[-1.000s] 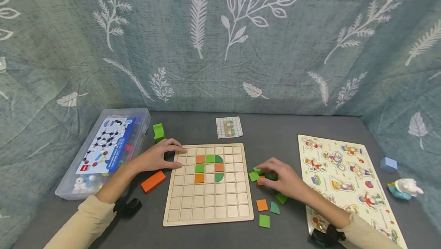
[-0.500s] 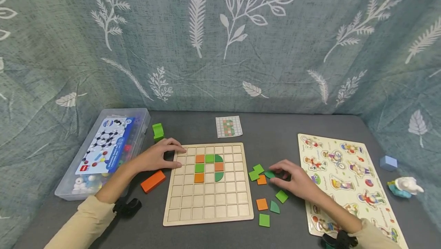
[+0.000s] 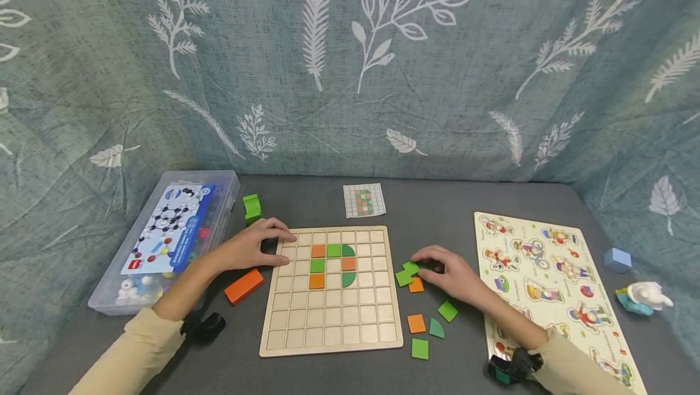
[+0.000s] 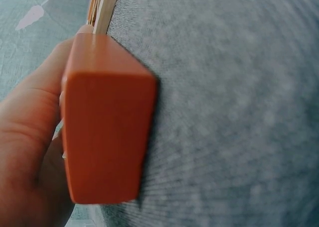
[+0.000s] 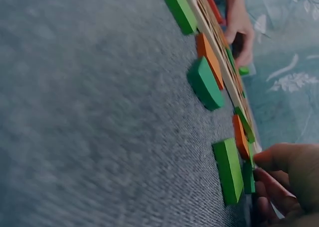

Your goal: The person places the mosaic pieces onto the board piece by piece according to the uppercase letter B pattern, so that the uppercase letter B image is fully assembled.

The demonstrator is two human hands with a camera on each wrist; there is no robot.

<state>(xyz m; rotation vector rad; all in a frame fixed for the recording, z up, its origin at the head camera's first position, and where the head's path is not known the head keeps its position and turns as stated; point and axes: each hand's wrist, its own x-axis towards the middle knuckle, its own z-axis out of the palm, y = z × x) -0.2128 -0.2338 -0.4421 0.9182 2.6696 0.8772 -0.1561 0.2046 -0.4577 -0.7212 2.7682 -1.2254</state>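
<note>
The right hand [image 3: 452, 273], grip impossible to tell, has shifted toward the loose green tiles [image 3: 403, 278] beside the board [image 3: 333, 317]; the laid tiles [image 3: 333, 250] are unchanged, so nothing is added; the left hand [image 3: 256, 245], thumb and fingers apart, touches the board's edge

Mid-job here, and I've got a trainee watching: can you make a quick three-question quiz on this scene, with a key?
1. True or false: the left hand is at the left edge of the board.

2. How many quarter-round pieces sit on the board?

3. Multiple choice: what is the right hand nearest?
A) the loose tiles
B) the card
C) the clear box

Key:
1. True.
2. Two.
3. A.
</note>
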